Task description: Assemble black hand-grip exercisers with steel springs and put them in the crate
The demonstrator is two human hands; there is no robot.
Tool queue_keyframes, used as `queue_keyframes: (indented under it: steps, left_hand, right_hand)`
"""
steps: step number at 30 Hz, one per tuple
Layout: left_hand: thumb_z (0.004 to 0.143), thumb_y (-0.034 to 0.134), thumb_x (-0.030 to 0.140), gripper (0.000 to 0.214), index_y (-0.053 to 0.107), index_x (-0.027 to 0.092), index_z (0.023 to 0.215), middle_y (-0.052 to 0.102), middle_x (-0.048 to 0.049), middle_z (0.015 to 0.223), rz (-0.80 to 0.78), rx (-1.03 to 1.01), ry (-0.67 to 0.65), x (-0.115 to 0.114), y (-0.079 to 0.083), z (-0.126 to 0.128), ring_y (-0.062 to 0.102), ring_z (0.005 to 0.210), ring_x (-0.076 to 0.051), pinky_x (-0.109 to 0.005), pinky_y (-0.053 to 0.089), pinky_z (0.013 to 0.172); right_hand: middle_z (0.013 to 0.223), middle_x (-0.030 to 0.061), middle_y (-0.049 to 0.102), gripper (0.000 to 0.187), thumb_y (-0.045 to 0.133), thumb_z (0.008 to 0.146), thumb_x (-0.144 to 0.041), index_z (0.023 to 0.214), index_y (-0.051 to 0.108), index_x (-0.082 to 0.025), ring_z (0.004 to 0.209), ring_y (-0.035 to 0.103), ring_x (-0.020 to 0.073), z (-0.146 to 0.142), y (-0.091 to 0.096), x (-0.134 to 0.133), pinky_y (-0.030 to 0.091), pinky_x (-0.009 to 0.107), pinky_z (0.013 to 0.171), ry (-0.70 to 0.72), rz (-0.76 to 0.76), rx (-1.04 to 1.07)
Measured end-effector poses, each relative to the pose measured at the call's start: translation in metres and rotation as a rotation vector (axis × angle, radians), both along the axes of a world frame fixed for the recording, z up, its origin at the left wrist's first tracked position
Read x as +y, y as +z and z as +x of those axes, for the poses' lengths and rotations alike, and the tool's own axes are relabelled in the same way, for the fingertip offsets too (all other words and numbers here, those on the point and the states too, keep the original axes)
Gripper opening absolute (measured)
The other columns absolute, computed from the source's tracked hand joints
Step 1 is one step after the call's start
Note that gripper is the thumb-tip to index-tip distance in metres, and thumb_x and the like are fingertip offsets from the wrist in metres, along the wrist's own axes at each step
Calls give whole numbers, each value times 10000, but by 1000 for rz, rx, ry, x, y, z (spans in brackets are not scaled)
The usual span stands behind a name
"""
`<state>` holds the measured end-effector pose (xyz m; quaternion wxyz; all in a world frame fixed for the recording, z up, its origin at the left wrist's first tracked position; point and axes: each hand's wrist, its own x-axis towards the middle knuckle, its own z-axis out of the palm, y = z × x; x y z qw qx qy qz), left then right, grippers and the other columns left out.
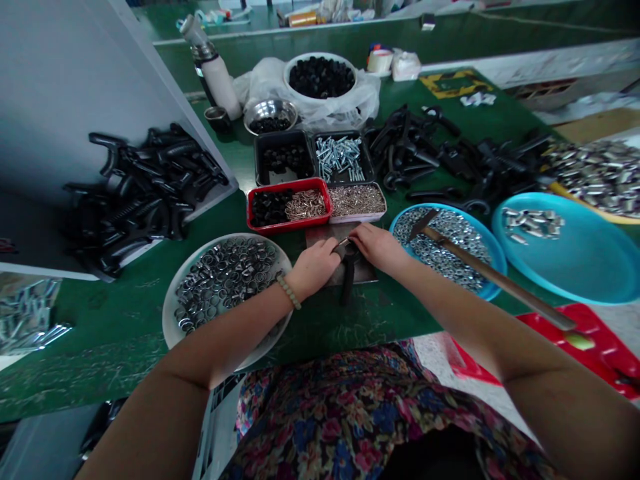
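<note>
My left hand (316, 267), wearing a beaded bracelet (289, 292), is closed in a pinch at the left end of a small, slim metal piece (343, 243). At its other end, the fingertips of my right hand (377, 248) are pinched together; they partly cover it. Just under both hands is a black curved plastic part (348, 283), its upper end hidden by my fingers. It lies over a flat metal plate (367, 272) on the green table (320, 327). The exact kind of the small metal piece is too small to tell.
Beside my left forearm stands a white basin (173, 327) of metal rings. A hammer (495, 270) rests across a blue basin (501, 263) of small metal parts. Ahead are a red tray (290, 227) and a tray of screws (343, 159). Black parts (410, 143) pile up behind.
</note>
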<state>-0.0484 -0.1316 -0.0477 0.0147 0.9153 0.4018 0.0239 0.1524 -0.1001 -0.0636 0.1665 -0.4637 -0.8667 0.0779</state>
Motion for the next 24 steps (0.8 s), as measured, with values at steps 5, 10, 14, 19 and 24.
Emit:
queue_keyframes:
  steps: [5, 10, 14, 19, 24]
  left_hand:
    - [954, 380, 198, 257, 630, 140, 950, 560, -91, 1073, -16, 34, 26, -4, 5, 3, 534, 949, -197, -277, 479, 763]
    - [958, 387, 263, 268, 631, 154, 948, 567, -88, 1092, -34, -25, 68, -11, 5, 1, 537, 984, -200, -280, 498, 773]
    - [953, 406, 302, 263, 620, 162, 1016, 554, -80, 1142, -111, -71, 97, -19, 4, -4, 549, 1011, -185, -285, 498, 861]
    - [955, 398, 313, 278, 603, 168, 1073, 549, -71, 1131, -145, -90, 144, -24, 3, -4, 571, 971, -173, -275, 506, 850]
    - [954, 398, 314, 286, 596, 170, 1102, 543, -78, 1133, -149, -104, 151, -24, 3, -4, 581, 959, -180, -289, 516, 833]
  right_hand:
    - [903, 108, 636, 207, 431, 948, -245, 938, 608, -138, 842, 616, 208, 0, -3, -1, 489, 299, 749, -30, 12, 32]
    - [907, 104, 645, 188, 452, 939, -251, 935, 608, -146, 848, 623, 215, -3, -3, 1, 484, 298, 747, -60, -9, 37]
    - [921, 103, 658, 178, 465, 928, -248, 933, 616, -153, 861, 624, 216, -6, -6, 5, 472, 302, 763, -83, -29, 52]
    - [872, 67, 675, 156, 503, 904, -264, 888, 631, -176, 830, 625, 200, -6, -10, 12, 469, 298, 756, -134, -96, 166]
    - [900, 80, 667, 204, 465, 926, -284, 929, 630, -165, 836, 623, 202, -3, -5, 10, 461, 296, 737, -71, -67, 56]
